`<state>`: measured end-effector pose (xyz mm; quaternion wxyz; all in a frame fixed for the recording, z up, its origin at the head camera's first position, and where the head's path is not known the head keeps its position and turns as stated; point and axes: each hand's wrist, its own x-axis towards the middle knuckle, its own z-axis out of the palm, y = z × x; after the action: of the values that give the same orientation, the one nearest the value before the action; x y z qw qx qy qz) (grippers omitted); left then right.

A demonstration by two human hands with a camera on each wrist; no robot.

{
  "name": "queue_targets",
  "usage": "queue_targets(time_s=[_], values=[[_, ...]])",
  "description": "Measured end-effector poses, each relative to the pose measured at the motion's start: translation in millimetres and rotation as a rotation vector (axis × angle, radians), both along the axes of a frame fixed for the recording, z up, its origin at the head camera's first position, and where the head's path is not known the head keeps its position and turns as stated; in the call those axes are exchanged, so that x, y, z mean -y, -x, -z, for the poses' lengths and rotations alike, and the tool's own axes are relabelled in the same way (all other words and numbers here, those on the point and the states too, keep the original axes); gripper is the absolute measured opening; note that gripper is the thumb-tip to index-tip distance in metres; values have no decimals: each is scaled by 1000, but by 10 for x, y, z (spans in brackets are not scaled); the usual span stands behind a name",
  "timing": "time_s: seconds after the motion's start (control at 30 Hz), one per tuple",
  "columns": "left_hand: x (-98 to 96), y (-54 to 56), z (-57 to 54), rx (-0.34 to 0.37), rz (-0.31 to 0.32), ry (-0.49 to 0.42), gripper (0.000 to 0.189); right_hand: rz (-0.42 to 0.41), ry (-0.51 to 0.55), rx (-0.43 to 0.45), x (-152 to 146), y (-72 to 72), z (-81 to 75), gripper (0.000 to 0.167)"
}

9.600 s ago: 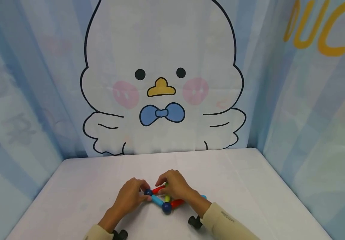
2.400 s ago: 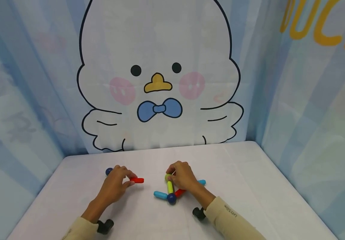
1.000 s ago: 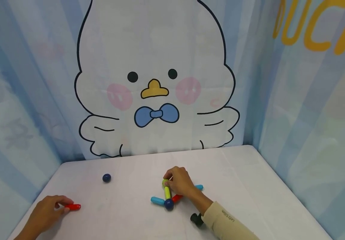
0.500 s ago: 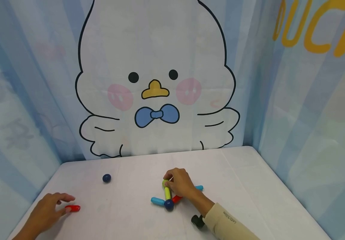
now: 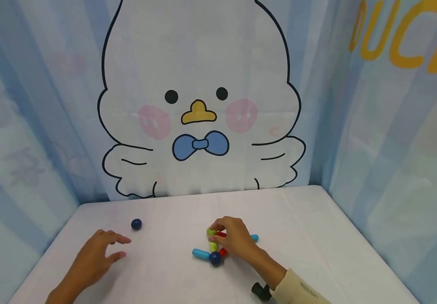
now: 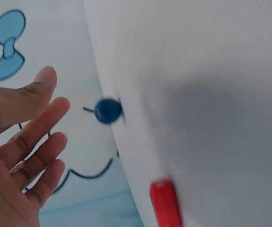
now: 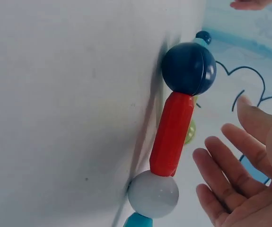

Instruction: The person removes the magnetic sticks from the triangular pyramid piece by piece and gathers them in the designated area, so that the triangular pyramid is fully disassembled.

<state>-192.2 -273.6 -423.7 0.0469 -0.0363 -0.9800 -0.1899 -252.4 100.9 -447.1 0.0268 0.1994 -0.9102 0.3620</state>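
Observation:
My left hand (image 5: 95, 257) hovers over the left of the table, thumb and fingers spread, holding nothing. Ahead of it lies a loose dark blue ball (image 5: 136, 224). A loose red rod (image 6: 165, 203) rests on the table in the left wrist view; in the head view it is hidden. My right hand (image 5: 237, 238) is over the ball-and-rod construction toy, fingers parted beside its green ball (image 5: 209, 232). A green rod (image 5: 213, 247) links that ball to a dark blue ball (image 5: 215, 259). From there extend a light blue rod (image 5: 201, 253) and a red rod (image 7: 172, 135), which reaches a white ball (image 7: 153, 194).
Another red rod (image 5: 220, 234) shows between my right thumb and fingers. A light blue rod (image 5: 254, 237) sticks out past my right hand. The white-covered table (image 5: 173, 287) backs onto a curtain (image 5: 203, 169) with a cartoon duck. A black device (image 5: 261, 291) sits at my right wrist.
My left hand has let go of the loose red rod and moved right and forward. My right fingers have loosened from the green ball. Earlier, the left hand took the ball and rod off the toy.

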Motion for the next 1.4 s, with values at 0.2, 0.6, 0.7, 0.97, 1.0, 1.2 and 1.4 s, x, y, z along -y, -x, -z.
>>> queue_targets(time_s=[0.2,0.6,0.7,0.97,1.0,1.2,1.4], values=[[-399,15,40,1,65,-63,30,-47,5,9,-91,-118,7,25],[-1146,173,181,6,194,-117,30,-93,-29,110,-160,-205,66,31],[-1259,242,218,-10,251,-106,30,-88,-48,122,-155,-197,61,29],[-1428,352,312,70,384,-131,29,-97,-51,151,-115,-205,84,24],[-1442,363,326,78,401,-134,29,-94,-54,158,-110,-205,89,24],[-1497,408,372,74,464,-150,26,-102,-48,153,-89,-193,90,24],[-1524,421,368,101,447,-152,23,-112,-44,152,-95,-185,79,23]])
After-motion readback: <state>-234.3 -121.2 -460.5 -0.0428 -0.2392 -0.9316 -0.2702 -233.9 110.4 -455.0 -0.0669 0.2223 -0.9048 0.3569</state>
